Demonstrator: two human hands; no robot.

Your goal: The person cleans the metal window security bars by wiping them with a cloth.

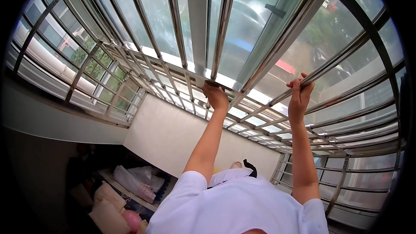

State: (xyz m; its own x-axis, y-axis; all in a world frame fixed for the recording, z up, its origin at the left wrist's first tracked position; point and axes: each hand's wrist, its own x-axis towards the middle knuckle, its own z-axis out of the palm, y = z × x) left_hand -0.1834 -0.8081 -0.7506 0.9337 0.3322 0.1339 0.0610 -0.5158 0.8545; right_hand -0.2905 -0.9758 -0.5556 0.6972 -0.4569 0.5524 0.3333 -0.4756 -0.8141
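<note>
My left hand (216,95) reaches up to the lower rail of the metal window grille (186,76), near the foot of an upright bar. Its fingers are curled and partly hidden behind the wrist, so what they hold is hard to make out. Farther right, my right hand (300,97) is closed around a shiny metal bar (323,74), with fingertips showing above it. Behind the bars stand glass panes (249,21) in a pale frame (196,26).
Below the grille runs a white ledge (160,125). At the lower left, plastic bags (136,182), pale cloth (108,199) and a pink round thing (131,220) lie in a dark space. More barred windows (97,73) flank the left side.
</note>
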